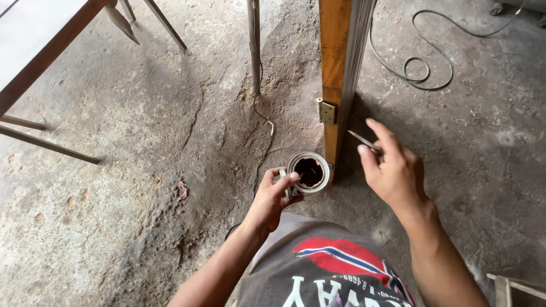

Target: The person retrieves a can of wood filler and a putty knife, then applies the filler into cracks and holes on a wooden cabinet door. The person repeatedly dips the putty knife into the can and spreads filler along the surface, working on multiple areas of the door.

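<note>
Left grip [277, 193] is clasping a small round tin [309, 172] while right grip [392, 166] is pinching a thin brush [364, 140] beside the wooden door [335, 74].

The left hand [273, 196] grips a small open tin [309, 171] of dark paste, just beside the foot of an upright wooden frame [335, 68]. The right hand [392, 167] pinches a thin stick [364, 140] near the frame's hinge [327, 112], above the concrete floor [142, 170].

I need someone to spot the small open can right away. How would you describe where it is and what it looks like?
Find the upright orange-brown wooden frame standing on the concrete floor, with a brass hinge on its edge. At its foot, the left hand holds a small round metal can. It is the only round container there, open-topped with a dark reddish-brown inside, unlike the thin stick in the right hand.
</note>
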